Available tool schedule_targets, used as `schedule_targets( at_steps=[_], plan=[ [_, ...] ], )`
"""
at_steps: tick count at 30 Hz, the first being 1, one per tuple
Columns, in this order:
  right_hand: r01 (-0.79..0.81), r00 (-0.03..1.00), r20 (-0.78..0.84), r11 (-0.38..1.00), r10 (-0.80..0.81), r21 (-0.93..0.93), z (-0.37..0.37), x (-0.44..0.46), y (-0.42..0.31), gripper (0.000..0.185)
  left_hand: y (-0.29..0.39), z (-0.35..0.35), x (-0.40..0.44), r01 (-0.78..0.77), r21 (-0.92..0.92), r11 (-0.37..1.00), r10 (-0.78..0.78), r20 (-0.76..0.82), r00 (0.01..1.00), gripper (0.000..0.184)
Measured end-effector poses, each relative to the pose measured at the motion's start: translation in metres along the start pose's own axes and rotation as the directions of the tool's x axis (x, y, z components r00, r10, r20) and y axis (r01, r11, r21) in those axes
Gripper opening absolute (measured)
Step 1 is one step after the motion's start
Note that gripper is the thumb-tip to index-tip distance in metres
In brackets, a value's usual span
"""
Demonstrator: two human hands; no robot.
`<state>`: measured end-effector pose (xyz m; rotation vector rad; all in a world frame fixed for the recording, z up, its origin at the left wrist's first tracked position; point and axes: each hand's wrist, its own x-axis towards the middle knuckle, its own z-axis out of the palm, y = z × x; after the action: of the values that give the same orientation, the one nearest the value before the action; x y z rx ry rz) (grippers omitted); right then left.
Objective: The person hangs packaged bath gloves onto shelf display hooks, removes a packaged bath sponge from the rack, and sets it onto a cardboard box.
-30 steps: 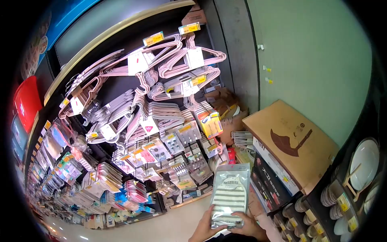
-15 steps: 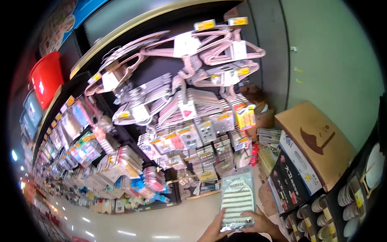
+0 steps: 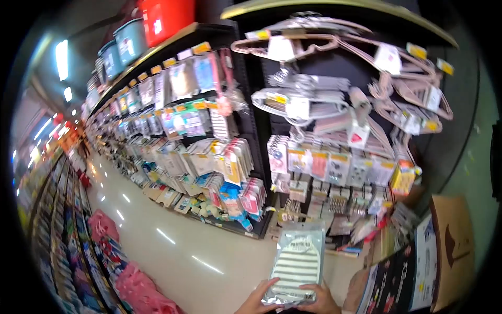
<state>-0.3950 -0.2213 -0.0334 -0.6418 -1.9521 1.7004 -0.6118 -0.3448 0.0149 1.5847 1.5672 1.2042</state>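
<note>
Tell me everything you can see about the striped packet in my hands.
The packet is flat, shiny, apparently plastic, with a grey-green border, pale contents with dark stripes and blurred print near the top. It leans slightly. The left hand and right hand hold its lower end, thumbs on the front, above the pale floor.

I face dark shelving (image 3: 251, 104) with a pale gold upper edge (image 3: 251, 8), a green wall (image 3: 477, 162) to my right. On my left a pale, glossy floor (image 3: 149, 230), streaked with white reflections, runs down an aisle past another row of shelves (image 3: 60, 209), and bright lights (image 3: 62, 60) glow overhead.
</note>
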Motion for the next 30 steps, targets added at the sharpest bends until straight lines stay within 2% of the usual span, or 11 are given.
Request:
schedule_targets(
  at_steps=[4, 5, 11, 14, 17, 20, 21, 24, 25, 29, 30],
  plan=[
    [0.077, 0.997, -0.003, 0.982, -0.079, -0.174, 0.008, 0.021, 0.001, 0.06, 0.005, -0.01, 0.002, 0.072, -0.019, 0.997, -0.073, -0.079, 0.994, 0.081],
    [0.091, 0.996, -0.003, 0.974, -0.093, -0.206, 0.007, 0.024, -0.003, 0.059, 0.009, -0.009, 0.001, 0.156, -0.185, 0.97, -0.174, -0.087, 0.981, 0.077],
    [0.121, 0.992, 0.067, 0.973, -0.109, -0.196, -0.021, 0.046, 0.007, 0.063, -0.023, 0.012, 0.012, -0.055, -0.091, 0.994, 0.032, -0.238, 0.971, 0.084],
    [0.096, 0.992, 0.112, 0.95, -0.065, -0.296, -0.041, 0.057, -0.002, 0.071, 0.002, 0.001, 0.031, 0.118, -0.139, 0.983, -0.135, -0.115, 0.984, 0.075],
    [0.074, 0.988, 0.151, 0.937, -0.023, -0.342, -0.059, 0.079, 0.008, 0.081, 0.016, 0.002, 0.042, 0.132, -0.105, 0.986, -0.149, -0.17, 0.974, 0.071],
    [0.129, 0.972, 0.227, 0.952, -0.066, -0.278, -0.068, 0.104, -0.009, 0.082, 0.02, 0.002, 0.052, 0.129, -0.085, 0.988, -0.147, -0.248, 0.958, 0.07],
    [0.284, 0.946, 0.262, 0.878, -0.191, -0.386, -0.071, 0.113, -0.014, 0.083, 0.02, 0.004, 0.053, 0.132, -0.077, 0.988, -0.148, -0.267, 0.952, 0.07],
    [0.15, 0.922, 0.375, 0.984, -0.102, -0.1, -0.075, 0.138, -0.058, 0.078, 0.029, 0.005, 0.057, 0.24, -0.092, 0.966, -0.256, -0.29, 0.922, 0.069],
    [0.143, 0.912, 0.402, 0.981, -0.079, -0.131, -0.076, 0.143, -0.065, 0.092, 0.03, 0.009, 0.058, 0.247, -0.041, 0.968, -0.246, -0.337, 0.909, 0.069],
    [0.304, 0.861, 0.461, 0.944, -0.216, -0.126, -0.085, 0.16, -0.05, 0.089, 0.034, 0.022, 0.065, 0.341, -0.134, 0.93, -0.366, -0.377, 0.851, 0.069],
    [0.199, 0.868, 0.473, 0.979, -0.15, -0.054, -0.089, 0.164, -0.041, 0.086, 0.034, 0.028, 0.069, 0.322, -0.135, 0.937, -0.349, -0.399, 0.848, 0.069]
  ],
)
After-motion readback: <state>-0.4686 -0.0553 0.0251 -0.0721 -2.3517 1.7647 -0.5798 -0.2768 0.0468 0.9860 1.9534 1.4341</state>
